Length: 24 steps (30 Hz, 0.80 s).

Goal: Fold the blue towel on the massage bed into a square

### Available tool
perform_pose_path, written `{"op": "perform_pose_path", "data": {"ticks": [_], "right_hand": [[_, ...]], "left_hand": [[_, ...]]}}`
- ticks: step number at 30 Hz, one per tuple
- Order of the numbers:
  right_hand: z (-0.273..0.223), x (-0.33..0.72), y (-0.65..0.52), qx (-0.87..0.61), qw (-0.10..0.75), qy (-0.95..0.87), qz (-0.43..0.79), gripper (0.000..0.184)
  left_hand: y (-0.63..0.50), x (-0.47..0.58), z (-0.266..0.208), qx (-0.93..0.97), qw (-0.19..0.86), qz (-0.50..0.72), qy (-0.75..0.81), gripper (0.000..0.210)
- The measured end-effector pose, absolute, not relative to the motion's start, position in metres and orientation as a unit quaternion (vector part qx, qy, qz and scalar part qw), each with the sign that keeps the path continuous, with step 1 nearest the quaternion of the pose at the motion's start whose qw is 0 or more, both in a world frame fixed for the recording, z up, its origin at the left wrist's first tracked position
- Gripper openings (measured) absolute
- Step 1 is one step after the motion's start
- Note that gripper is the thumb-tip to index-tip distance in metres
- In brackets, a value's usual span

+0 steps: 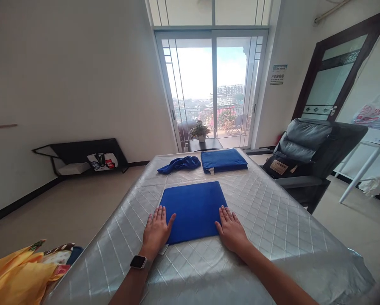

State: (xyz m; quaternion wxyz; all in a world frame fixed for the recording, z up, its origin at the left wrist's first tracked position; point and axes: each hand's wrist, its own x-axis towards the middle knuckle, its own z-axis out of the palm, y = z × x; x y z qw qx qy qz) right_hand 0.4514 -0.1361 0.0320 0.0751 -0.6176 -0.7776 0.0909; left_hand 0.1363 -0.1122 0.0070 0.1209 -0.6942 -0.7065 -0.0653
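Observation:
A folded blue cloth (pixel 194 209) lies flat as a neat rectangle on the silver quilted table cover (pixel 263 212). Flat against its left edge rests my left hand (pixel 157 231), fingers stretched out, a watch on the wrist. My right hand (pixel 231 228) lies on the opposite edge, its fingers also extended and the thumb apart. Neither hand grips anything. Beyond, a thicker stack of folded blue cloth (pixel 224 160) shows a white tag at its near side. To the left of that stack is a crumpled blue cloth (pixel 179 164).
Past the far edge, a potted plant (pixel 201 130) stands on a chair before the sliding glass door (pixel 213 84). A black recliner (pixel 307 152) is close on the right. Yellow fabric (pixel 21 275) is heaped at the lower left. A black rack (pixel 85 154) sits along the left wall.

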Motion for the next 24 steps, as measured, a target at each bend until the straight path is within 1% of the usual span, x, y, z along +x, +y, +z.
{"op": "perform_pose_path", "data": {"ticks": [3,9,13,17,24], "right_hand": [[0.035,0.45,-0.136,-0.617,0.075,-0.777,0.098,0.066],[0.028,0.453,-0.133,-0.608,0.078,-0.785,0.091,0.063],[0.025,0.455,-0.133,-0.599,0.081,-0.792,0.088,0.061],[0.03,0.453,-0.135,-0.611,0.084,-0.782,0.096,0.063],[0.035,0.451,-0.136,-0.616,0.081,-0.777,0.096,0.063]], "left_hand": [[-0.118,0.166,0.016,-0.706,0.126,-0.086,-0.691,0.082],[-0.126,0.278,0.014,-0.853,0.027,-0.125,-0.506,0.066],[-0.126,0.307,0.011,-0.87,0.008,-0.131,-0.475,0.062],[-0.131,0.272,0.007,-0.855,0.005,-0.099,-0.509,0.066],[-0.155,0.15,-0.011,-0.778,0.045,-0.041,-0.625,0.067]]}}
